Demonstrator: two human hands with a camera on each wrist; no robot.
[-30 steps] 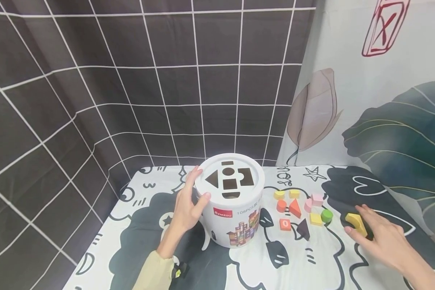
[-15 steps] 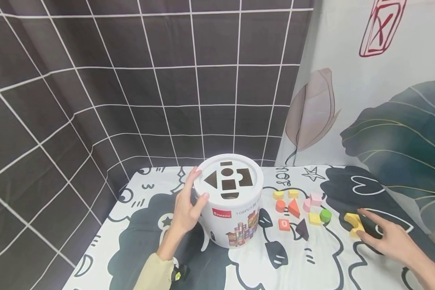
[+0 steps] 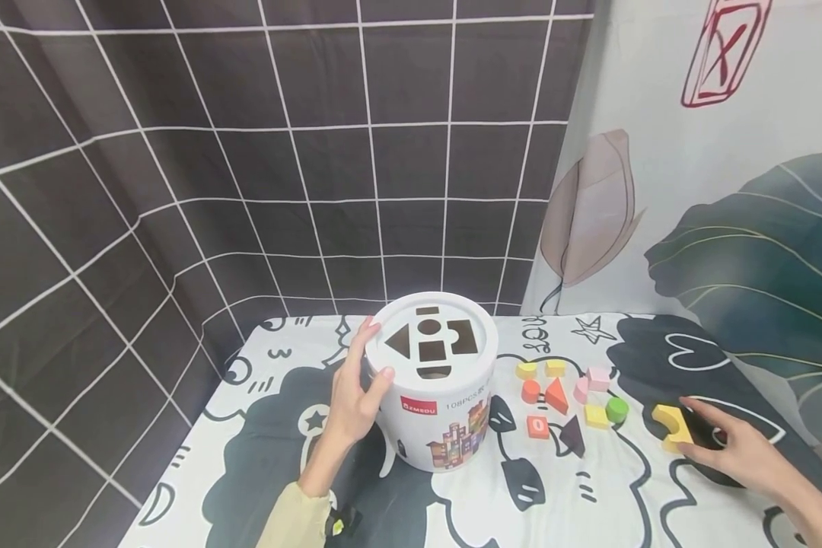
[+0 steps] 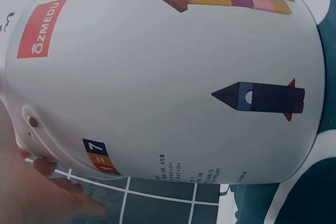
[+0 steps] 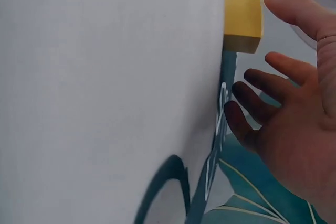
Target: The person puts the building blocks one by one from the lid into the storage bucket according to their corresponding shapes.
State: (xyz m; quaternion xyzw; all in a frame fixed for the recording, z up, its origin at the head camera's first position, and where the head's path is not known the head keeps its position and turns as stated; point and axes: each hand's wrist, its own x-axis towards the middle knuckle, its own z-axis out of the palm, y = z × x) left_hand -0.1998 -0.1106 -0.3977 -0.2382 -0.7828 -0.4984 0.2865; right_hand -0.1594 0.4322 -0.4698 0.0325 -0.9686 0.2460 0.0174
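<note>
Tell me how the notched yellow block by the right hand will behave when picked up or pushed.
The notched yellow block is probably stiff, given its crisp edges. It is likely light, being small beside the right hand. Its flat faces suggest that a push would slide it rather than roll it.

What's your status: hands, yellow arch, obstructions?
Left hand on bucket. Right hand close beside yellow arch, contact unclear. Arch on cloth. Loose blocks between arch and bucket.
</note>
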